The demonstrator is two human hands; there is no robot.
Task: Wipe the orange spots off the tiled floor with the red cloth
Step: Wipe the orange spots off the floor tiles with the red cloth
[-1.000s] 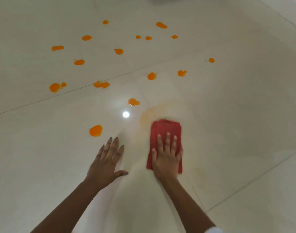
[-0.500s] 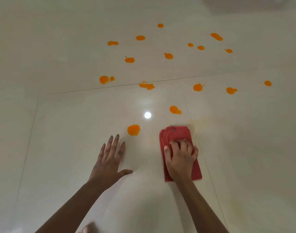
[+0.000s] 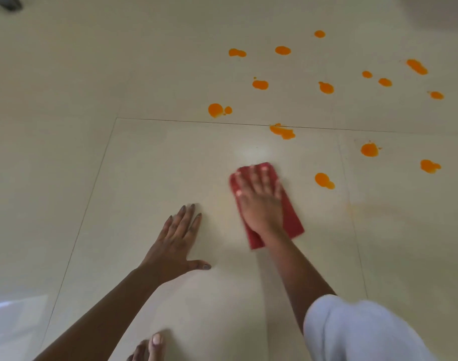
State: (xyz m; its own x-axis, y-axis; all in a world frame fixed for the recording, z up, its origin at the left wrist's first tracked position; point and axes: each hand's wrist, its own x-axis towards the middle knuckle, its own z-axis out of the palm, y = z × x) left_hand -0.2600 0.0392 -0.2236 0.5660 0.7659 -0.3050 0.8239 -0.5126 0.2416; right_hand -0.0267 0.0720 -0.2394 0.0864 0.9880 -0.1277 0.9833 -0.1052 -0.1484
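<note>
The folded red cloth (image 3: 291, 217) lies flat on the cream tiled floor (image 3: 149, 165). My right hand (image 3: 260, 196) presses down on it with fingers spread, blurred by motion. My left hand (image 3: 175, 241) rests flat on the tile to the left of the cloth, fingers apart, holding nothing. Several orange spots remain ahead and to the right; the closest orange spot (image 3: 324, 180) is just right of the cloth, another orange spot (image 3: 282, 131) sits on the grout line above it. A faint orange smear (image 3: 352, 207) shows on the tile at the right.
My toes (image 3: 149, 347) show at the bottom edge, and my light-clad knee (image 3: 363, 329) at the bottom right. A dark object (image 3: 7, 2) sits at the top left corner. Grout lines cross the floor.
My right hand has pushed the cloth forward and left over the orange spot that lay in front of my left hand; that spot is gone. The view has shifted left.
</note>
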